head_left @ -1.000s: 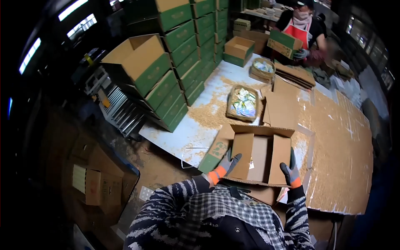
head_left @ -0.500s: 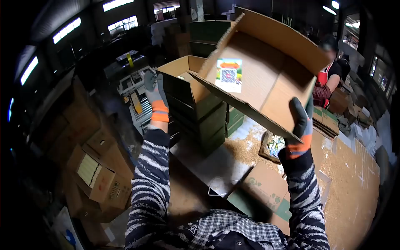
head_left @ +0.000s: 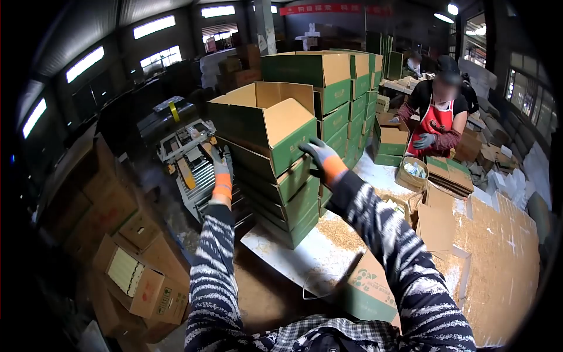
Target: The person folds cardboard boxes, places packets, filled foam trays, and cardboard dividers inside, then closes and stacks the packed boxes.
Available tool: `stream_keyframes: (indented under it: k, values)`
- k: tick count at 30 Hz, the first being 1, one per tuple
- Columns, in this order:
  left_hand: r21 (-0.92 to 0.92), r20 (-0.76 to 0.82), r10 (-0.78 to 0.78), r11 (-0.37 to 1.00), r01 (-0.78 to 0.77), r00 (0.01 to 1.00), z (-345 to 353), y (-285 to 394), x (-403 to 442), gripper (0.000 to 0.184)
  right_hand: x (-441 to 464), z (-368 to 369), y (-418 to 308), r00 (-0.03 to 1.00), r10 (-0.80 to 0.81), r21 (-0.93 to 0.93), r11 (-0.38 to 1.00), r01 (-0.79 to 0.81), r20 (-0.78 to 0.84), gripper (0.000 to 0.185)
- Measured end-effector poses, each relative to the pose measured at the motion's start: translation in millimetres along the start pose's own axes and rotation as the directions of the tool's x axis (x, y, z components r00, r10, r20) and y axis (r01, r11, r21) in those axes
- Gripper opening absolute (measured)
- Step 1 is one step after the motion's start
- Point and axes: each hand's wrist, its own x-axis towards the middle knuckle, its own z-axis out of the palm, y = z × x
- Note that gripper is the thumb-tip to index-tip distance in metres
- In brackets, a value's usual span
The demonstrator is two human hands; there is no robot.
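An open green and brown carton [head_left: 293, 138] tops the nearest stack of cartons [head_left: 296, 202], its flaps standing up. My right hand [head_left: 322, 159], in a grey and orange glove, is at the right side of this carton with its fingers spread. On the stack's left side my left hand [head_left: 221, 173], gloved alike, points upward beside the cartons with nothing visible in it. Whether either hand touches the cardboard is hard to tell. A folded green and brown carton [head_left: 369, 287] lies at the table's near edge, below my right forearm.
Taller carton stacks [head_left: 337, 94] stand behind. A roller conveyor [head_left: 196, 176] is at the left, with brown boxes [head_left: 141, 281] below it. Across the table [head_left: 498, 264], a co-worker in a red apron [head_left: 437, 120] stands by a carton. Baskets [head_left: 413, 173] and flat cardboard lie on the right.
The raised brown carton has left my right hand, and an open carton now tops the near stack. My right hand has moved left to it; my left hand has lowered slightly.
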Motion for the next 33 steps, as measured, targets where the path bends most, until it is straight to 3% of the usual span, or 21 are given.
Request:
stream_keyframes:
  k: [1,2,4,5,6,7,8,10,14,15,16,17,18,21,22,23,24,26,28,31,33]
  values:
    - [0.220,-0.164,0.146,0.969,-0.108,0.976,4,4,-19,0.056,-18,-21,7,0.995,-0.097,-0.122,0.988,0.098,0.012,0.073]
    - [0.443,-0.286,0.318,0.880,-0.170,0.904,11,13,-44,0.057,-51,-36,1,0.979,-0.161,-0.138,0.980,0.143,-0.127,0.064]
    - [0.408,0.023,0.553,0.755,-0.513,0.833,24,64,-150,0.058,-126,-91,30,0.889,-0.433,-0.592,0.758,0.272,-0.146,0.066]
    - [-0.242,0.120,0.413,0.894,-0.377,0.903,48,60,-207,0.062,-170,-112,44,0.872,-0.460,-0.802,0.578,0.149,-0.170,0.067]
    - [-0.337,0.376,0.363,0.911,-0.239,0.852,58,55,-265,0.065,-214,-140,81,0.895,-0.405,-0.937,0.347,-0.042,-0.190,0.075]
    - [-0.098,0.700,0.416,0.861,-0.498,0.581,66,71,-297,0.060,-262,-150,106,0.919,-0.304,-0.955,0.230,-0.185,-0.251,0.079]
    - [-0.131,0.814,0.431,0.790,-0.598,0.391,88,90,-325,0.052,-309,-155,123,0.920,-0.199,-0.941,0.095,-0.324,-0.337,0.084]
    - [-0.188,0.902,0.330,0.881,-0.435,0.278,137,73,-384,0.053,-384,-132,138,0.875,0.206,-0.889,0.048,-0.456,-0.438,0.090]
    - [-0.165,0.959,0.257,0.853,-0.496,0.123,217,29,-465,0.063,-493,-73,186,0.980,0.173,-0.956,0.257,-0.140,-0.097,0.083]
    - [-0.081,0.991,0.119,0.882,-0.464,0.053,227,18,-480,0.069,-496,-78,172,0.979,0.179,-0.933,0.329,-0.149,-0.094,0.081]
    - [-0.108,0.992,0.123,0.886,-0.451,0.004,229,26,-485,0.069,-495,-89,153,0.981,0.172,-0.904,0.401,-0.149,-0.085,0.078]
    - [-0.059,0.998,0.038,0.845,-0.532,-0.050,236,40,-480,0.070,-494,-104,133,0.970,0.167,-0.810,0.536,-0.238,-0.175,0.077]
    - [-0.018,0.995,-0.046,0.787,-0.616,-0.088,244,57,-470,0.070,-491,-122,113,0.965,0.105,-0.841,0.474,-0.262,-0.242,0.076]
    - [0.003,0.949,-0.189,0.808,-0.590,-0.254,266,116,-431,0.070,-486,-189,48,0.860,-0.276,-0.893,0.269,-0.359,-0.429,0.076]
    - [-0.011,0.927,-0.159,0.893,-0.449,-0.341,270,157,-409,0.060,-484,-207,16,0.806,-0.409,-0.903,0.227,-0.365,-0.428,0.076]
    - [-0.127,0.954,-0.036,0.851,-0.510,-0.298,264,190,-397,0.057,-483,-220,-11,0.786,-0.468,-0.908,0.100,-0.406,-0.404,0.076]
    - [-0.234,0.960,0.096,0.790,-0.567,-0.262,262,214,-393,0.054,-482,-228,-25,0.763,-0.498,-0.892,0.049,-0.449,-0.412,0.073]
    - [-0.296,0.950,0.141,0.692,-0.658,-0.279,257,237,-402,0.051,-485,-237,-22,0.845,-0.343,-0.896,-0.021,-0.444,-0.411,0.070]
    - [-0.343,0.939,0.182,0.582,-0.738,-0.293,256,247,-409,0.050,-497,-234,-7,0.812,-0.467,-0.917,-0.006,-0.399,-0.351,0.061]
    - [-0.349,0.895,0.127,0.796,-0.494,-0.428,263,244,-388,0.051,-533,-222,-5,0.807,-0.552,-0.975,0.052,-0.217,-0.209,0.045]
    - [-0.315,0.871,0.022,0.792,-0.524,-0.491,261,245,-376,0.050,-548,-215,-27,0.825,-0.548,-0.987,0.148,-0.062,-0.134,0.033]
